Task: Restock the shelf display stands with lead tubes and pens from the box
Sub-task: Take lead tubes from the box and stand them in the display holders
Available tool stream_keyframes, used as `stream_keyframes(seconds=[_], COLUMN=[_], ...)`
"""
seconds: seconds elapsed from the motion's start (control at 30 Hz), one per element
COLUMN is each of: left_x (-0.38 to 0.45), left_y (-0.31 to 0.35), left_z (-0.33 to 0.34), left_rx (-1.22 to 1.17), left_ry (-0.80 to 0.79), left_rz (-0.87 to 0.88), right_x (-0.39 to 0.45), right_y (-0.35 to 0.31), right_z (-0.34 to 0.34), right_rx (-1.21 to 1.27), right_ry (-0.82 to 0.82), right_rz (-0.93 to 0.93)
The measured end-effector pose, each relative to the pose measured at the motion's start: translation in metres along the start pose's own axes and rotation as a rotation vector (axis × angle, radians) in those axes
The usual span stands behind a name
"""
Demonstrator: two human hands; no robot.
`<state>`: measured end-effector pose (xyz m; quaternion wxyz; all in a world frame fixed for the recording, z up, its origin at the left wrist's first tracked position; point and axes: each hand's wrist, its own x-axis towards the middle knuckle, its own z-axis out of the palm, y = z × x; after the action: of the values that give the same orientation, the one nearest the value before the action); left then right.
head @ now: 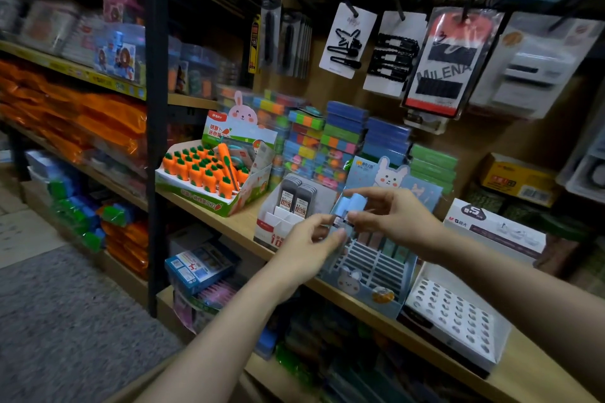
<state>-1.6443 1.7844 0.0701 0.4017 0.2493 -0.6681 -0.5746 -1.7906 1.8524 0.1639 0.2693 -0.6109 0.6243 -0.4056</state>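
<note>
Both hands meet over the blue bunny stand (363,275) in the middle of the frame. The right hand (389,216) and the left hand (311,239) both pinch a small blue lead tube (348,209) — best to tip it straight and slide it gently into a free slot. The wooden shelf (235,222) is crowded: carrot erasers (203,170) at the left, a white holed stand (455,314) at the lower right.
</note>
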Motion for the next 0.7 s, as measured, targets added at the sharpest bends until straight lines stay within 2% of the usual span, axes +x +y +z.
stream_keyframes(seconds=[0.13,0.27,0.33,0.47,0.7], left_x=[0.006,0.008,0.008,0.007,0.01], left_y=[0.001,-0.002,-0.006,-0.008,-0.006], left_z=[-0.009,-0.024,-0.026,-0.025,-0.03], left_rx=[-0.069,-0.143,-0.16,-0.165,-0.161], left_ry=[0.163,0.254,0.277,0.251,0.238], left_rz=[-0.029,-0.04,-0.044,-0.071,-0.099], right_x=[0.011,0.035,0.045,0.064,0.08], right_y=[-0.005,0.008,0.017,0.03,0.045], right_z=[-0.026,-0.034,-0.025,-0.003,0.01], right_rx=[-0.045,-0.485,-0.615,-0.694,-0.711], right_ry=[0.155,0.338,0.359,0.335,0.365], right_rz=[-0.032,-0.116,-0.193,-0.279,-0.237])
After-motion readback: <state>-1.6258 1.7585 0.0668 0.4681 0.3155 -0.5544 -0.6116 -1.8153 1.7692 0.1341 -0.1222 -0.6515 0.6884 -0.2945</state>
